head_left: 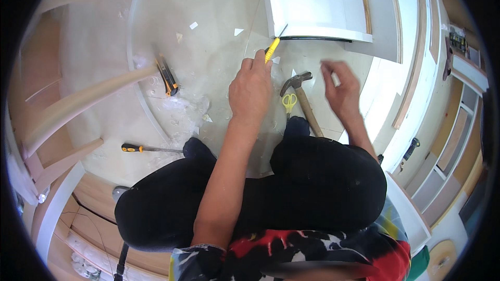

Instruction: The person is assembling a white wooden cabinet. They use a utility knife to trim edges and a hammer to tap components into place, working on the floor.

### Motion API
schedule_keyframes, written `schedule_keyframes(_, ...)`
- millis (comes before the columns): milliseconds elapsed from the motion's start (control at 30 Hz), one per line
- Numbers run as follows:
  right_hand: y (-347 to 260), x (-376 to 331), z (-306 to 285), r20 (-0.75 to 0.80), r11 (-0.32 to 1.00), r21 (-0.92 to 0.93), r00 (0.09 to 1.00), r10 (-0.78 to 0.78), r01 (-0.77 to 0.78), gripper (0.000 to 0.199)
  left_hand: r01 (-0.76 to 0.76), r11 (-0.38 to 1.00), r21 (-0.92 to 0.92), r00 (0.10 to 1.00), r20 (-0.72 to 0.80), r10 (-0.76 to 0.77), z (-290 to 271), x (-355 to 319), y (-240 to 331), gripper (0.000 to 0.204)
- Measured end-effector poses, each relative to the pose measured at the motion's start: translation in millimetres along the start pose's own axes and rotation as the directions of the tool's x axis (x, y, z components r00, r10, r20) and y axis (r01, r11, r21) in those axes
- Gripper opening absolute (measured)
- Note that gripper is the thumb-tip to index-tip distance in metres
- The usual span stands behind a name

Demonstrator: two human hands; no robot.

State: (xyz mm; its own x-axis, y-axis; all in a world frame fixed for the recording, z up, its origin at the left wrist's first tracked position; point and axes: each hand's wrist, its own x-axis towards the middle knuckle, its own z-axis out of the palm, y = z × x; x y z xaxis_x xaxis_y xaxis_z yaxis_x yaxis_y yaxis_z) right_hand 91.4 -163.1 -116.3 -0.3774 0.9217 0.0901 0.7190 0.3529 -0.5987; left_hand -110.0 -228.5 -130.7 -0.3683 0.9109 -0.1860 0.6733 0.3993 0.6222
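Note:
My left hand [252, 87] is closed around a yellow-handled tool [272, 51] with a thin metal tip. The tip lies over the near left corner of a white panel [312, 5], by a black strip [315, 38] along its edge. Whether the tool is a knife or a screwdriver I cannot tell. My right hand [342, 91] hovers to the right, slightly blurred, with thumb and index finger curled together in a pinch. Anything between those fingertips is too small to make out. Between my hands, a claw hammer [304, 99] lies on the floor beside yellow-handled scissors [289, 103].
A black-and-orange utility knife [167, 76] lies left, near crumpled clear plastic [185, 106]. A screwdriver [151, 148] rests beside my left foot. White scraps [238, 32] dot the floor. Curved wooden furniture legs [88, 93] reach in from the left; long boards [411, 47] stand at right.

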Motion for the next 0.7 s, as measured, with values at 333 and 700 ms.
schedule_keyframes(333,-14,106,35,0.228,0.990,0.013,0.964,-0.140,0.140,0.016,0.029,0.999,-0.044,1.000,0.007,-0.029,-1,0,-4,0.033)
schedule_keyframes(700,-2,97,51,0.140,0.986,0.021,0.976,-0.167,0.165,0.019,0.008,0.999,-0.050,1.000,0.015,-0.007,-4,4,-5,0.034)
